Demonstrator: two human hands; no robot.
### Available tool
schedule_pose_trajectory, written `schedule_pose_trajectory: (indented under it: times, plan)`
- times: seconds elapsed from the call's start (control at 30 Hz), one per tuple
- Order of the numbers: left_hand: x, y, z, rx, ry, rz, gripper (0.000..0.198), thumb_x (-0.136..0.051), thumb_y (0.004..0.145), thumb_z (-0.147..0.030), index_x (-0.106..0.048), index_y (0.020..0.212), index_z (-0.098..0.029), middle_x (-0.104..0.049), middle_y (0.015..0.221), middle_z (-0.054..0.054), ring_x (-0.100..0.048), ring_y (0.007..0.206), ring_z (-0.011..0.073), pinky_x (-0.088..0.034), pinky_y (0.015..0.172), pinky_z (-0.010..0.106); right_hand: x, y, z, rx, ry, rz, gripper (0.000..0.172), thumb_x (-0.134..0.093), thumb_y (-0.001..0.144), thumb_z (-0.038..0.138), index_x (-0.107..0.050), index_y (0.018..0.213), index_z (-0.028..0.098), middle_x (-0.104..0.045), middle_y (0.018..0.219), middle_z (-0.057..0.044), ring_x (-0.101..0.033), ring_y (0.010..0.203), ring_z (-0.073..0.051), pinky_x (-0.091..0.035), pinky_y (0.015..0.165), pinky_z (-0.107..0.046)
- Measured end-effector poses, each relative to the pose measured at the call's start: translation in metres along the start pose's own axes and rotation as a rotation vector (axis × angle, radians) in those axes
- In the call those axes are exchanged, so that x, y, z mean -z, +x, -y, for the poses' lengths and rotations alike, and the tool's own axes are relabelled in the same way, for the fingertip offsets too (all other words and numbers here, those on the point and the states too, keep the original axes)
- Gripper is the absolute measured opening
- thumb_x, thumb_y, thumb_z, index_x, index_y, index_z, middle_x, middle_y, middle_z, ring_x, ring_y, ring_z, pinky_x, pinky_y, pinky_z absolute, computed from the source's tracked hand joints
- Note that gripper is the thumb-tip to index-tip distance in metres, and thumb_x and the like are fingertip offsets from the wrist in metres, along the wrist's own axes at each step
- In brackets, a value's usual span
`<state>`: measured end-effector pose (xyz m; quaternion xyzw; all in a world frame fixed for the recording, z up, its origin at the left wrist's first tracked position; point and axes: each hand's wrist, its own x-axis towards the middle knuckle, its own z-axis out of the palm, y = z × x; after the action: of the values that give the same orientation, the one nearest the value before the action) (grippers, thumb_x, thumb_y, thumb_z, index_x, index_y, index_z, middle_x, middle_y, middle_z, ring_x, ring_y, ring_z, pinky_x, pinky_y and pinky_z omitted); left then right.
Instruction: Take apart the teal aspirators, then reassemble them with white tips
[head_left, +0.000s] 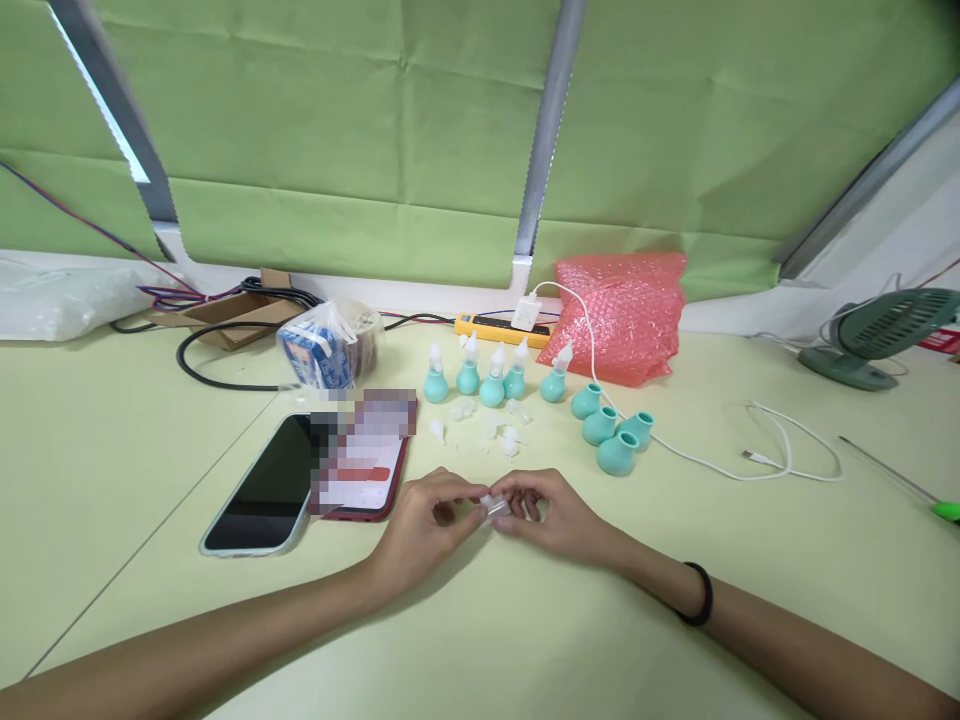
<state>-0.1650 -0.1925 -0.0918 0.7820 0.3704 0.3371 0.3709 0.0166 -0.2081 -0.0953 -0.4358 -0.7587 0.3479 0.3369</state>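
Between the fingertips of my left hand (439,515) and my right hand (551,515) is a small clear plastic tube (495,507), pinched at both ends just above the table. Beyond it lie small white tips (511,440) and more clear tube pieces (517,411). Several teal bulbs with clear and white nozzles, such as this nasal aspirator (493,380), stand upright in a loose row farther back. To their right, several bare teal bulbs (617,455) have open necks. My fingers partly hide the held tube.
Two phones, one dark-screened (262,485) and one lit (367,470), lie left of my hands. Behind are a wrapped blue pack (319,345), a yellow power strip (480,327) and pink bubble wrap (622,315). A white cable (705,465), a screwdriver (900,480) and a green fan (885,330) are rightward.
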Motion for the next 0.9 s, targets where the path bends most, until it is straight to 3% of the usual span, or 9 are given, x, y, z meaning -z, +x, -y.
schedule_pose_trajectory:
  times: [0.17,0.37,0.7,0.9]
  plan:
    - [0.0004,0.0007,-0.0052,-0.072,0.027,0.006,0.02,-0.049,0.078,-0.018,-0.064,0.092,-0.019,-0.065,0.079,0.004,-0.052,0.073,0.0159,-0.043,0.06,0.026,0.0013,0.0013,-0.0016,-0.076,0.086,-0.014,0.018,-0.059,0.067,0.023,-0.058,0.082,0.015,-0.055,0.067,0.0,-0.043,0.054,-0.008,-0.038,0.05,-0.02]
    - [0.0008,-0.0013,-0.0056,-0.231,0.12,-0.021,0.03,-0.045,0.077,-0.01,-0.06,0.101,-0.021,-0.061,0.1,0.004,-0.051,0.085,0.0171,-0.044,0.075,0.032,0.0023,0.002,-0.0012,-0.091,0.169,-0.018,0.018,-0.061,0.065,0.021,-0.058,0.081,0.013,-0.054,0.068,-0.001,-0.044,0.056,-0.009,-0.039,0.052,-0.02]
    - [-0.0016,-0.0041,-0.0017,-0.294,0.32,-0.006,0.033,-0.044,0.075,-0.013,-0.056,0.106,-0.014,-0.056,0.109,0.011,-0.05,0.089,0.0208,-0.045,0.077,0.038,0.0045,0.0027,-0.0022,-0.083,0.194,-0.016,0.018,-0.062,0.063,0.023,-0.059,0.078,0.013,-0.053,0.065,0.0,-0.046,0.057,-0.01,-0.038,0.051,-0.02]
    - [-0.0011,-0.0042,-0.004,-0.3,0.316,0.036,0.036,-0.041,0.077,-0.012,-0.052,0.111,-0.015,-0.053,0.113,0.011,-0.047,0.092,0.0212,-0.044,0.079,0.04,0.0055,0.0026,-0.0009,-0.094,0.22,-0.027,0.018,-0.062,0.064,0.023,-0.059,0.079,0.013,-0.054,0.067,-0.001,-0.045,0.057,-0.009,-0.038,0.052,-0.021]
